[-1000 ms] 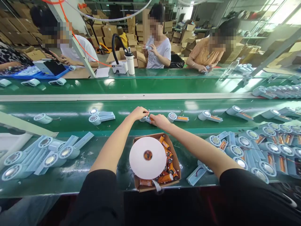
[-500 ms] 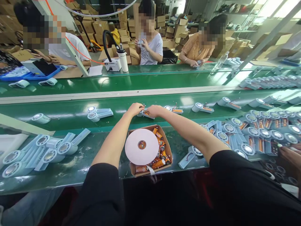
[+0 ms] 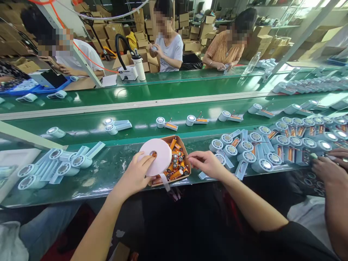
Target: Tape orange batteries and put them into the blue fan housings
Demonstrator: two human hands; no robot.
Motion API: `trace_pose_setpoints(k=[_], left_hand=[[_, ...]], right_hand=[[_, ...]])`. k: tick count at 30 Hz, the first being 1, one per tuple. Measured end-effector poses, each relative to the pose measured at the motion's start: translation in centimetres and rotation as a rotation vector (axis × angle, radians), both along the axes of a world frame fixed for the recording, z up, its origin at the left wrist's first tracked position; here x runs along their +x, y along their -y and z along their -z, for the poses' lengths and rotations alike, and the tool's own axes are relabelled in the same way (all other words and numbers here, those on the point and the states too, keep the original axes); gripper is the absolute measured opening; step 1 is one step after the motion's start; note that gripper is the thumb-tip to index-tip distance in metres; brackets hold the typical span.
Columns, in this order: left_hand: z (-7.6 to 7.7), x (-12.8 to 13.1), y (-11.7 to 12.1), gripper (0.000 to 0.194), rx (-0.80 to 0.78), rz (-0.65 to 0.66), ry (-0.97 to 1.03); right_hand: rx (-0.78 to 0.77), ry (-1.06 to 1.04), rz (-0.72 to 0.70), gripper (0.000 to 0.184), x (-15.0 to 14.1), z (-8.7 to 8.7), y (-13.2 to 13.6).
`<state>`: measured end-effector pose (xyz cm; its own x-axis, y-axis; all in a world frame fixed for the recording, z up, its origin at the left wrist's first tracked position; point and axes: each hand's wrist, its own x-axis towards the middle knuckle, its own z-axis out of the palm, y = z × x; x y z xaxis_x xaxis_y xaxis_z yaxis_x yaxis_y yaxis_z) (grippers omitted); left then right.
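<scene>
Stacked cardboard boxes [image 3: 108,32] fill the back behind a long green conveyor belt [image 3: 103,107] and a green-topped bench [image 3: 108,188]; bright windows [image 3: 326,3] glare at upper right, near metal shelving [image 3: 282,21], with white reflections streaking the belt

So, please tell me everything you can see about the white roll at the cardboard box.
The white roll is a broad, flat disc, with a smooth-looking face and a round central hole. It looks like wound tape; its exact material is unclear. It lies face up over the left part of the open cardboard box, above orange cylinders. A pale loose strip hangs from its near side past the box edge. The left hand touches it, fingers at the hole.
</scene>
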<state>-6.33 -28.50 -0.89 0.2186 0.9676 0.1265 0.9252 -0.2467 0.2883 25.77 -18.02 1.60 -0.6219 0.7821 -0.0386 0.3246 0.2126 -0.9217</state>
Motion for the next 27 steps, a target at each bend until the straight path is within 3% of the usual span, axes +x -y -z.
trace_pose_setpoints(k=[4,8,10,13,15,18,19,22,27], left_hand=[[0.1,1.4,2.5,0.063,0.27,-0.132,0.114],[1.0,2.1,4.9,0.066,0.408,-0.234,0.295],[1.6,2.1,5.7,0.068,0.413,-0.311,0.404],[2.4,2.1,6.3,0.065,0.399,-0.413,0.472],[2.8,2.2,6.5,0.06,0.39,-0.457,0.484],[3.2,2.7,6.5,0.059,0.405,-0.459,0.476],[3.3,2.8,6.4,0.059,0.413,-0.449,0.457],[3.5,3.1,6.2,0.06,0.421,-0.401,0.353],[3.3,3.2,6.1,0.061,0.512,-0.33,0.152]], right_hand=[[-0.197,-0.005,-0.184,0.065,-3.7,0.6,4.4],[-0.214,-0.051,-0.467,0.044,-5.5,1.0,7.8],[-0.179,-0.083,-0.637,0.049,-5.2,0.7,8.2],[-0.085,0.0,-0.886,0.045,-4.6,-0.3,6.4],[0.076,0.158,-0.753,0.037,-4.8,-1.0,4.0],[0.398,0.519,-0.218,0.038,-6.5,-1.3,0.4],[0.47,0.635,-0.108,0.04,-7.3,-1.1,-0.4],[0.542,0.793,-0.055,0.038,-9.5,-0.1,-1.5],[0.565,0.68,-0.083,0.022,-10.5,1.2,-1.5]])
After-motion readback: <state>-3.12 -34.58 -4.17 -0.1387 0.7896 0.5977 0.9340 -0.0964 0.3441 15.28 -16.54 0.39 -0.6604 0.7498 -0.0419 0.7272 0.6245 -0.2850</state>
